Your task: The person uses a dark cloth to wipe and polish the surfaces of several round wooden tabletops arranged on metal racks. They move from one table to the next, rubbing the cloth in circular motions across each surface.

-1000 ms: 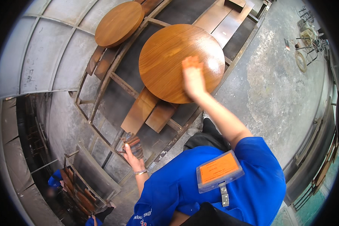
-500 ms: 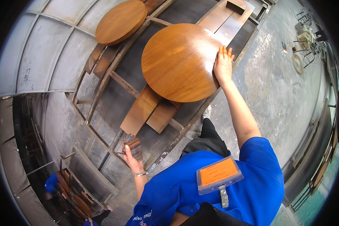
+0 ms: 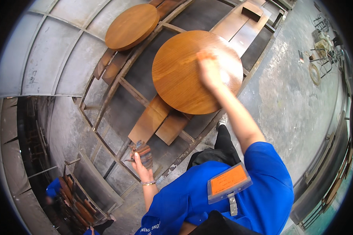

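Observation:
A round wooden tabletop (image 3: 176,78), brown and glossy, rests on two flat boards across a metal frame. My right hand (image 3: 210,70) is on its upper face, right of the middle, blurred by motion. Its fingers look stretched flat and grip nothing. Low at the left, my left hand (image 3: 142,166) is closed round a crumpled, stained cloth (image 3: 142,153) with brown, grey and reddish stripes. That hand is off the tabletop, close to the near end of the left wooden board (image 3: 150,117). A second wooden board (image 3: 172,127) lies beside it.
A smaller round tabletop (image 3: 131,25) lies on the far-left part of the frame (image 3: 135,92). Grey panels (image 3: 43,55) stand behind it. At the lower left, a person in blue (image 3: 54,188) is by stacked wooden pieces (image 3: 80,203). A coiled hose (image 3: 314,74) lies far right.
My right hand has moved left from the tabletop's right edge onto its upper face. My left hand still holds the cloth. The whole view has shifted slightly.

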{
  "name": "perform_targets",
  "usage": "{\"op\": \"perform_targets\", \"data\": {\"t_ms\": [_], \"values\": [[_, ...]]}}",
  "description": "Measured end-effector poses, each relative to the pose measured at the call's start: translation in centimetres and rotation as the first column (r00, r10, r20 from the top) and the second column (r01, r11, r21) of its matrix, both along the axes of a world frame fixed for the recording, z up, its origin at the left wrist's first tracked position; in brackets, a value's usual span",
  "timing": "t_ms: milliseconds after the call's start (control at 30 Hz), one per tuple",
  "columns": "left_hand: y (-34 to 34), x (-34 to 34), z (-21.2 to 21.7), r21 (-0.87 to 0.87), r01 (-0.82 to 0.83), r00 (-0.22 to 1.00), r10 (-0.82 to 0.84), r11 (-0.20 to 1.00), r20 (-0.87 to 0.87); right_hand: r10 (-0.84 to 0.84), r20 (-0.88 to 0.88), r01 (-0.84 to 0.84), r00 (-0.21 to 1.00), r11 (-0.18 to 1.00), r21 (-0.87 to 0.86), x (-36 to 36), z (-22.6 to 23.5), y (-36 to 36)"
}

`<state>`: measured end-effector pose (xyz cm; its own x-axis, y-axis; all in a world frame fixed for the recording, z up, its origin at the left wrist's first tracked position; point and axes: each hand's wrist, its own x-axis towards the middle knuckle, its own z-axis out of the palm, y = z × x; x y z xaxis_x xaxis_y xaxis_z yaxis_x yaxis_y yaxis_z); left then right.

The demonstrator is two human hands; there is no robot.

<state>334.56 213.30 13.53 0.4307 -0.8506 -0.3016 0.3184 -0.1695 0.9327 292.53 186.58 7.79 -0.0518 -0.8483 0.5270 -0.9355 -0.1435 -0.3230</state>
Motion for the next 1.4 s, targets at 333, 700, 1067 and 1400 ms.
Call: {"op": "perform_targets", "data": {"t_ms": [333, 700, 1067, 1400], "values": [[0.5, -1.3, -0.3, 0.058, -0.131, 0.991, 0.131, 0.99, 0.007, 0.168, 0.019, -0.169, 0.986, 0.968, 0.186, 16.1, -1.2, -2.8], [0.2, -2.3, 0.0, 0.082, -0.092, 0.996, 0.093, 0.992, -0.008, -0.147, 0.143, 0.149, 0.979, 0.989, -0.005, -6.5, -0.7, -9.0], [-3.7, -6.4, 2.5, 0.082, -0.146, 0.988, 0.14, 0.986, 0.071, 0.409, -0.038, -0.381, 0.912, 0.878, 0.289, 16.9, 0.2, -13.3], [-11.1, -15.9, 4.9, -0.018, -0.03, 0.997, 0.029, 0.999, -0.076, -0.158, 0.468, 0.124, 0.87, 0.987, 0.103, -19.7, -1.6, -20.0]]}}
